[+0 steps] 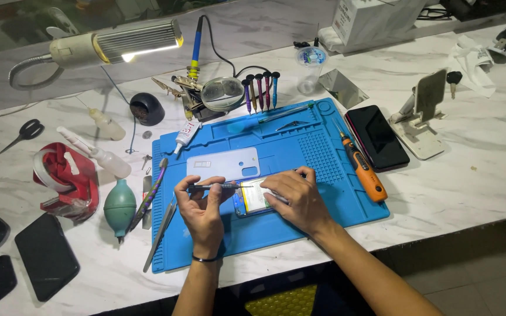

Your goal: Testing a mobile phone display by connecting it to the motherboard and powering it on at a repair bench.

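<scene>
Left hand (202, 206) grips screwdriver (215, 186) — right hand (296, 196) steadies opened phone (255, 198).

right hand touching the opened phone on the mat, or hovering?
Touching. The head view shows the right hand lying flat across the opened phone on the blue mat, fingers pressed onto it with no gap visible.

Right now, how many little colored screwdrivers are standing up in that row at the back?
4. The screwdrivers stand side by side behind the blue mat, beside the magnifying glass: two purple, one pink, one blue. More may hide behind.
</scene>
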